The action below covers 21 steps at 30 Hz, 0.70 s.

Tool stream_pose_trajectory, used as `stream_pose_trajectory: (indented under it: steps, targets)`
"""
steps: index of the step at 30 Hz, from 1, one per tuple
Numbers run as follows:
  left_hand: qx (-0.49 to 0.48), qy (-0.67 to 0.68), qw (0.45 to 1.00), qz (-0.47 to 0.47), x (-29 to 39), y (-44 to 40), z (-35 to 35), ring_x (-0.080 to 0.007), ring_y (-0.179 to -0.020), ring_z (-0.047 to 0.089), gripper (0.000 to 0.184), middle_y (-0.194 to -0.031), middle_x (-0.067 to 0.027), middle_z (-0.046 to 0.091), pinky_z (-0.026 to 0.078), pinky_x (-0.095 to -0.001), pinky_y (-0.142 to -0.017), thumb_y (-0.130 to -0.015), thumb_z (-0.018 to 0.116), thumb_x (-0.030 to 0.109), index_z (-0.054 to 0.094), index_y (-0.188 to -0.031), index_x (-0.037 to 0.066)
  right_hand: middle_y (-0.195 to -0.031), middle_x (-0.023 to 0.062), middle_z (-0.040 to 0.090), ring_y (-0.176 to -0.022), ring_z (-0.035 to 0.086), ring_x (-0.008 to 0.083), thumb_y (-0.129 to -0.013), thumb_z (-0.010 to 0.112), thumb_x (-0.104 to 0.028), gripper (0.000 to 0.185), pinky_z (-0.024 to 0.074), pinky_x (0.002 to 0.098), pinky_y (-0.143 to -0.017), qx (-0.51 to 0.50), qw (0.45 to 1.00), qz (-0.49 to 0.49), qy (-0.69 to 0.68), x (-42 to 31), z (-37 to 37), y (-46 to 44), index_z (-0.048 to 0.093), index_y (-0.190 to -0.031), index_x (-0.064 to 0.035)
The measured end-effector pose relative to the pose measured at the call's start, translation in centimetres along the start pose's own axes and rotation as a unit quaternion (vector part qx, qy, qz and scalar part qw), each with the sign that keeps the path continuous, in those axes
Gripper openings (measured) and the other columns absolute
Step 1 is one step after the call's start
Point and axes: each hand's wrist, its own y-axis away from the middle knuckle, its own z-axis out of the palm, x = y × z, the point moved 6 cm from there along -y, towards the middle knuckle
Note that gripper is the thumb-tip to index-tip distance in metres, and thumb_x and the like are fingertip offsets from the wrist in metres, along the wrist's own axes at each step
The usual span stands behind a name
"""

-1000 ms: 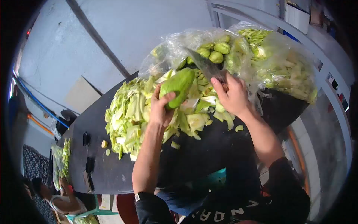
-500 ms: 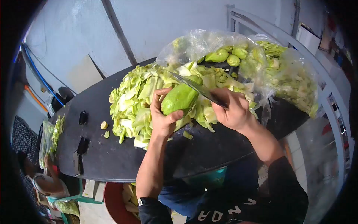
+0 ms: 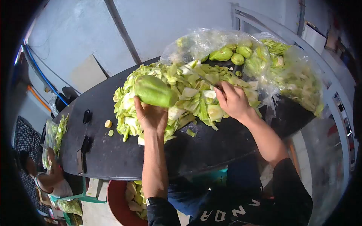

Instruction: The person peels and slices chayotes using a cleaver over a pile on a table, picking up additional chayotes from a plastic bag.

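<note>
My left hand [image 3: 152,116] supports a green chayote [image 3: 154,91] from below, its fingers mostly hidden behind the fruit. The chayote lies nearly sideways above a wide heap of pale green slices [image 3: 184,98]. To the right, my right hand [image 3: 233,100] is closed round the handle of a knife [image 3: 206,80]. Its thin blade points up and left over the slices, apart from the chayote.
Whole chayotes [image 3: 222,54] lie at the back by clear plastic bags [image 3: 294,79] of slices. Black-handled tools [image 3: 83,150] rest on the dark table [image 3: 105,162]. Below stands a red tub [image 3: 115,203]. Another person [image 3: 52,179] is at the left.
The knife has come away from the chayote and moved lower. My left hand has shifted left and turned the chayote from upright-slanting to nearly sideways.
</note>
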Motion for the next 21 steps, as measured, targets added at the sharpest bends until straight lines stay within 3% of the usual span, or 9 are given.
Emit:
stream_pose_trajectory:
  steps: [1, 2, 3, 5, 6, 7, 10, 11, 21]
  targets:
    - [-0.008, 0.023, 0.999, -0.049, -0.5, 0.6, 0.5, -0.0360, -0.125, 0.049, 0.075, -0.132, -0.0161, 0.052, 0.043, -0.0488, -0.103, -0.083, 0.070, 0.046, 0.040, -0.141, 0.010, -0.076, 0.0154, 0.065, -0.064, 0.065, 0.0329, -0.086, 0.065, -0.004, 0.010, 0.0500, 0.0385, -0.056, 0.000, 1.000, -0.001, -0.002, -0.2, 0.1, -0.1, 0.060, -0.092, 0.0019]
    - [0.042, -0.049, 0.996, -0.069, -0.9, 0.4, -1.2, -0.0333, -0.109, 0.057, 0.067, -0.124, -0.0181, 0.056, 0.050, -0.0467, -0.090, -0.083, 0.068, 0.035, 0.042, -0.139, 0.008, -0.076, 0.0139, 0.063, -0.064, 0.064, 0.0327, -0.081, 0.066, -0.005, 0.015, 0.0507, 0.0396, -0.054, 0.009, 0.999, -0.040, 0.013, -1.0, -0.1, 0.0, 0.059, -0.093, -0.0012]
    - [0.016, -0.056, 0.994, -0.094, -1.3, 0.6, -0.7, -0.0297, -0.097, 0.059, 0.068, -0.116, -0.0174, 0.057, 0.054, -0.0437, -0.078, -0.079, 0.069, 0.027, 0.042, -0.139, 0.008, -0.076, 0.0124, 0.062, -0.064, 0.064, 0.0325, -0.076, 0.068, -0.007, 0.020, 0.0513, 0.0407, -0.053, 0.015, 0.996, -0.079, 0.028, -1.7, -0.1, 0.3, 0.058, -0.094, -0.0042]
    - [0.021, -0.289, 0.957, -0.036, -0.9, 1.5, 0.0, -0.0258, -0.091, 0.063, 0.065, -0.108, -0.0136, 0.061, 0.054, -0.0392, -0.078, -0.072, 0.071, 0.011, 0.047, -0.132, 0.003, -0.073, 0.0089, 0.059, -0.060, 0.063, 0.0281, -0.071, 0.068, -0.006, 0.028, 0.0514, 0.0373, -0.050, 0.032, 0.992, -0.118, 0.039, -2.5, 0.1, 0.5, 0.060, -0.097, -0.0032]
    - [0.013, -0.426, 0.905, 0.022, -0.4, 1.7, 1.0, -0.0213, -0.092, 0.062, 0.070, -0.107, -0.0123, 0.062, 0.052, -0.0345, -0.084, -0.068, 0.070, 0.004, 0.046, -0.133, 0.001, -0.071, 0.0076, 0.058, -0.059, 0.062, 0.0257, -0.070, 0.067, -0.006, 0.029, 0.0513, 0.0356, -0.050, 0.037, 0.985, -0.165, 0.046, -3.7, 0.0, 0.7, 0.060, -0.098, -0.0019]
    - [0.007, -0.530, 0.838, 0.128, -0.4, 2.1, 1.6, -0.0196, -0.096, 0.062, 0.070, -0.111, -0.0121, 0.063, 0.049, -0.0306, -0.088, -0.070, 0.073, 0.008, 0.045, -0.133, -0.001, -0.070, 0.0064, 0.056, -0.058, 0.061, 0.0233, -0.070, 0.066, -0.006, 0.030, 0.0511, 0.0339, -0.049, 0.041, 0.975, -0.211, 0.054, -4.9, -0.2, 0.9, 0.061, -0.100, -0.0006]
    - [-0.035, -0.570, 0.802, 0.172, -1.9, 1.7, 3.0, -0.0213, -0.101, 0.063, 0.065, -0.110, -0.0147, 0.066, 0.048, -0.0322, -0.090, -0.075, 0.076, 0.016, 0.047, -0.131, 0.001, -0.068, 0.0026, 0.051, -0.058, 0.058, 0.0158, -0.072, 0.063, -0.005, 0.022, 0.0516, 0.0291, -0.051, 0.040, 0.960, -0.269, 0.069, -7.5, -0.4, 1.2, 0.063, -0.094, -0.0008]
    - [-0.014, -0.651, 0.731, 0.204, -1.6, 2.6, 3.8, -0.0253, -0.101, 0.065, 0.065, -0.110, -0.0179, 0.066, 0.048, -0.0346, -0.091, -0.074, 0.078, 0.019, 0.048, -0.130, 0.002, -0.068, 0.0021, 0.051, -0.058, 0.057, 0.0151, -0.072, 0.063, -0.005, 0.021, 0.0518, 0.0289, -0.051, 0.034, 0.960, -0.268, 0.067, -7.9, -0.2, 1.3, 0.064, -0.093, -0.0014]
    - [0.042, -0.670, 0.729, 0.136, -2.6, 2.0, 1.3, -0.0319, -0.102, 0.065, 0.073, -0.109, -0.0213, 0.066, 0.048, -0.0379, -0.091, -0.070, 0.083, 0.028, 0.049, -0.129, 0.003, -0.067, -0.0015, 0.049, -0.057, 0.055, 0.0107, -0.075, 0.063, -0.012, 0.014, 0.0463, 0.0229, -0.049, 0.039, 0.946, -0.302, 0.112, -8.9, 1.1, 2.1, 0.062, -0.089, -0.0071]
